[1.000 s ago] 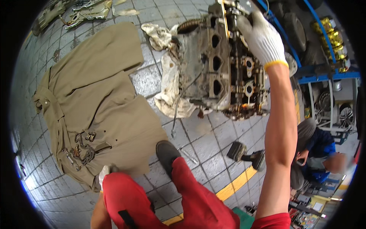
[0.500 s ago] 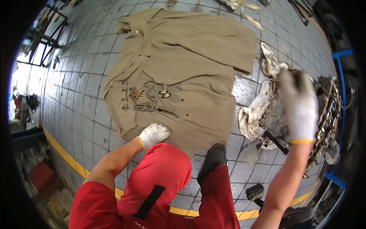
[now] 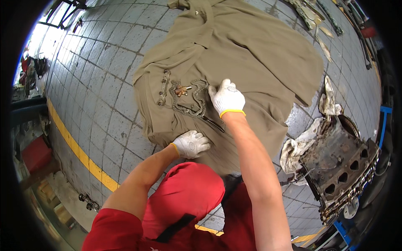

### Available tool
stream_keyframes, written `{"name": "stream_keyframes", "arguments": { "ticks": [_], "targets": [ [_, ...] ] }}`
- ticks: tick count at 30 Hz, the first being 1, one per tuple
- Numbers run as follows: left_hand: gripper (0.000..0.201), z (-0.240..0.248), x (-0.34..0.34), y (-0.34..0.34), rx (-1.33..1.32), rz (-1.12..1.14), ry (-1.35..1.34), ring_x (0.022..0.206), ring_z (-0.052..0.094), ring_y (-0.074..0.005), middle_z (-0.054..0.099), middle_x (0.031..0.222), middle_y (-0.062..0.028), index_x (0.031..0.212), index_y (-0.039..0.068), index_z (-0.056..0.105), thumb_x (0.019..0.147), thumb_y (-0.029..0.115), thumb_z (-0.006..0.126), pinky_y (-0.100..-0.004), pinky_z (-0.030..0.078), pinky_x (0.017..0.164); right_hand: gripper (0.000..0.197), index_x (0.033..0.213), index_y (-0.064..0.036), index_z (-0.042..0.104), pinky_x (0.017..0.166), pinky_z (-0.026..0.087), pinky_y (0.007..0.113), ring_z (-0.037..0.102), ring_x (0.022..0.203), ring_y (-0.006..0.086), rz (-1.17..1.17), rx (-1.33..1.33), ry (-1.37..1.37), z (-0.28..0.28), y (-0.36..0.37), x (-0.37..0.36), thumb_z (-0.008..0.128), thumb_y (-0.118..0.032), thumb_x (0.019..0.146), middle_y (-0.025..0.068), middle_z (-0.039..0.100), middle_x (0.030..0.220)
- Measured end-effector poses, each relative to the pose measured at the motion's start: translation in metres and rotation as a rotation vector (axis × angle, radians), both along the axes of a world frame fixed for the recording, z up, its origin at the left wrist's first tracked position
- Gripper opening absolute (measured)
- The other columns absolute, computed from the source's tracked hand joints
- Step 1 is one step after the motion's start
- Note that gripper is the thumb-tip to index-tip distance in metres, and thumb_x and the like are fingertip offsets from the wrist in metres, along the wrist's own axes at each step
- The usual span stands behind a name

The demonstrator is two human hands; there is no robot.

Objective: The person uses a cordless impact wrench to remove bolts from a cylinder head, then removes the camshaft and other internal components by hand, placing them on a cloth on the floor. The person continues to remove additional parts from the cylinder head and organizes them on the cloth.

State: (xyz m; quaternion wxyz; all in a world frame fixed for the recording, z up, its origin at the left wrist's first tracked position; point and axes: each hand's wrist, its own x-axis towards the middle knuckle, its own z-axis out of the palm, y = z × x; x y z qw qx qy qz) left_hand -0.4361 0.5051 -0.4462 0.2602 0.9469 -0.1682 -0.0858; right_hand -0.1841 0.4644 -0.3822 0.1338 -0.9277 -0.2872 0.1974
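My right hand (image 3: 228, 98), in a white knit glove with a yellow cuff, is over the khaki cloth garment (image 3: 264, 54), beside a loop of metal chain (image 3: 203, 98). Its fingers are curled closed, and the palm side is hidden, so what they hold cannot be made out. My left hand (image 3: 191, 144), gloved alike, rests loosely closed on the garment's near edge, with nothing seen in it. Inside the loop lie small copper-coloured cylindrical parts (image 3: 183, 90). A dark slim bar (image 3: 213, 124) lies by its lower end, and a metal strip with bolts (image 3: 163, 87) to its left.
At the right, a greasy engine block (image 3: 335, 157) sits on grey floor tiles beside a stained white rag (image 3: 297, 146). A yellow floor line (image 3: 79, 152) runs along the left. Long metal parts (image 3: 307, 14) lie at the far right. My red-clad knee (image 3: 184, 188) is close to the garment.
My right hand has come from above the engine block at the right to the garment beside the chain. The view has shifted; my left hand stays on the garment's near edge.
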Motion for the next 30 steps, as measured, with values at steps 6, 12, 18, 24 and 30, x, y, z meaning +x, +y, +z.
{"name": "stream_keyframes", "arguments": {
  "ticks": [6,12,18,24,30],
  "targets": [
    [0.031,-0.002,-0.002,0.001,-0.013,-0.001,-0.012,0.105,0.072,-0.0267,0.072,0.115,-0.0024,0.122,0.02,0.075,0.098,0.04,0.078,-0.0466,0.059,0.092,0.08,0.136,-0.0013,0.065,0.102,0.063,0.054,0.079,0.121,0.0445,0.073,-0.191,0.119,0.007,0.014,-0.002,0.069,-0.075,0.104,0.0285,0.078,0.13],
    [0.035,-0.003,-0.003,0.005,0.003,-0.001,0.047,0.109,0.074,-0.0281,0.075,0.121,-0.0027,0.124,0.02,0.076,0.097,0.041,0.079,-0.0485,0.059,0.096,0.082,0.143,-0.0027,0.065,0.105,0.062,0.053,0.079,0.122,0.0448,0.069,-0.204,0.072,0.095,-0.02,0.047,0.065,-0.075,0.106,0.0293,0.078,0.133],
    [0.024,-0.004,0.008,0.01,0.055,-0.082,0.073,0.115,0.074,-0.0283,0.076,0.128,-0.0044,0.121,0.019,0.075,0.103,0.032,0.067,-0.0468,0.058,0.097,0.036,0.133,-0.0049,0.078,0.084,0.061,0.036,0.076,0.088,0.0192,-0.314,0.396,-0.236,0.238,-0.195,0.12,0.073,-0.035,0.115,0.0068,0.082,0.101],
    [0.032,-0.054,-0.013,0.014,0.008,0.04,-0.194,0.099,0.069,-0.0332,0.073,0.108,-0.0073,0.107,0.017,0.077,0.085,0.04,0.078,-0.0514,0.055,0.087,0.038,0.127,0.0019,0.08,0.073,0.052,0.031,0.064,0.079,0.0102,-0.778,0.473,-0.662,0.389,-0.415,0.189,0.069,-0.032,0.117,0.0069,0.078,0.097],
    [0.033,-0.099,-0.014,-0.001,0.059,-0.027,-0.387,0.093,0.066,-0.0325,0.068,0.106,-0.0061,0.106,0.02,0.074,0.078,0.035,0.082,-0.0511,0.051,0.081,0.062,0.148,-0.0014,0.076,0.101,0.059,0.039,0.077,0.113,0.025,-1.126,0.097,-0.69,0.424,-0.563,0.192,0.069,-0.053,0.114,0.0208,0.082,0.128]
  ]
}}
